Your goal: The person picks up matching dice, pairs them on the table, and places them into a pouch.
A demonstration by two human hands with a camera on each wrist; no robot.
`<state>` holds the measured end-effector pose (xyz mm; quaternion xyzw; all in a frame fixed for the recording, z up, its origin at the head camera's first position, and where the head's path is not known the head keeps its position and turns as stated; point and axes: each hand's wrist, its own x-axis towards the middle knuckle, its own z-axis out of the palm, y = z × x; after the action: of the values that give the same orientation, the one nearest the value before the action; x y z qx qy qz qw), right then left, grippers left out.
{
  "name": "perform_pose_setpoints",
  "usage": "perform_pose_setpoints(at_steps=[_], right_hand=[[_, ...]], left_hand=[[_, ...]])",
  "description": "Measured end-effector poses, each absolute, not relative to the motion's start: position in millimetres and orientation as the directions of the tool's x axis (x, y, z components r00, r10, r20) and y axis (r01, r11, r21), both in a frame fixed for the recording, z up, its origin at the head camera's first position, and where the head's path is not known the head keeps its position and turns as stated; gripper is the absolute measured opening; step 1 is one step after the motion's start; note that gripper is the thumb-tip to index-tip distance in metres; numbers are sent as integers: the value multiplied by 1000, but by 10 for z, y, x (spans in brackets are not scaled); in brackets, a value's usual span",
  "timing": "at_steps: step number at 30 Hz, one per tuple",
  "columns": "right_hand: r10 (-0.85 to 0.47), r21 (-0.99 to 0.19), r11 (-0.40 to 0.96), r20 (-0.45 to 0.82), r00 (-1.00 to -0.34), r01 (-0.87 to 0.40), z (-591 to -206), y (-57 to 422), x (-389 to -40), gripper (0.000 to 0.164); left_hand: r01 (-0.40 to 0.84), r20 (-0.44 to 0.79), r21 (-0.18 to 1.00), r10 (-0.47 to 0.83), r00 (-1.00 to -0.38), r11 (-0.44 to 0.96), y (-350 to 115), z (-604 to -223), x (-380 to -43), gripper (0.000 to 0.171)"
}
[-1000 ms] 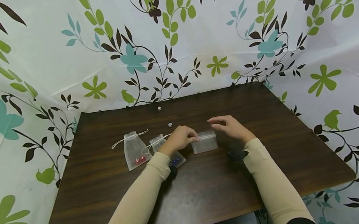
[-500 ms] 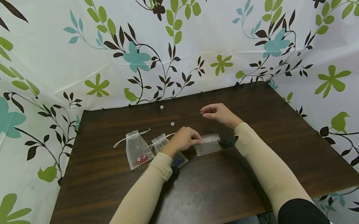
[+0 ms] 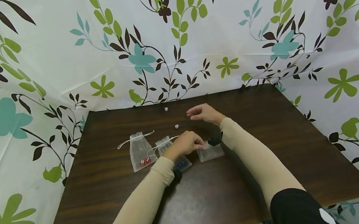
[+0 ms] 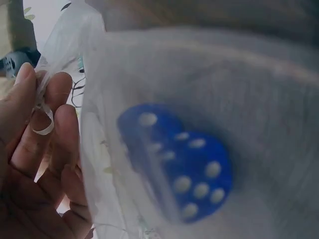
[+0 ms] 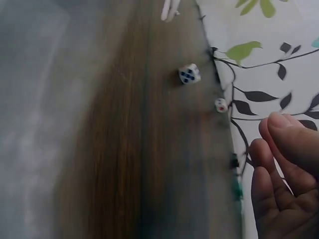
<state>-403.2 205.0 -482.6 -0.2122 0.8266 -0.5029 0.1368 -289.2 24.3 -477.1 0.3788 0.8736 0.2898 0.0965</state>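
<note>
My left hand (image 3: 186, 144) pinches the top edge of a small sheer white drawstring bag (image 3: 211, 153); a loop of its cord shows at the fingertips in the left wrist view. No dice are visible in that bag, though my right wrist partly covers it. Farther back, my right hand (image 3: 206, 114) hovers over the table, fingers loosely bent and holding nothing. Nearest to it is a white die (image 3: 176, 126), with another white die (image 3: 166, 109) behind, close to the far edge. Both are apart from the fingers.
Left of my left hand lies a sheer bag (image 3: 139, 148) with red dice (image 3: 146, 162) inside. A second bag (image 3: 163, 143), partly under my left forearm, contains blue dice (image 4: 192, 169). A patterned cloth (image 3: 199, 55) hangs behind the dark wooden table (image 3: 109, 198).
My right hand has left the bag's side, moving back and then left toward the white dice. My left hand stays at the bag's top edge.
</note>
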Motion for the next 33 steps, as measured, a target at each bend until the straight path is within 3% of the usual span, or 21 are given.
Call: perform_pose_setpoints(at_steps=[11,21,28,33], right_hand=[[-540,-888,407,-42,-841,-216,-4977,1669,-4090,36],[-601,-826,476,-54,-797,-303,-5084,1498,-4085,35],[-595,-778,508,-6,-804,-370,-5105,1485,-4064,27],[-562,-783,520,-12,-827,-341,-5109,1553,-4084,25]], left_hand=[[592,43,581,706,-707,558,157,-4793,-2869,8],[582,10,581,710,-704,569,88,-4829,-2884,8],[593,12,574,718,-696,565,82,-4842,-2888,9],[588,9,571,711,-703,573,76,-4844,-2893,8]])
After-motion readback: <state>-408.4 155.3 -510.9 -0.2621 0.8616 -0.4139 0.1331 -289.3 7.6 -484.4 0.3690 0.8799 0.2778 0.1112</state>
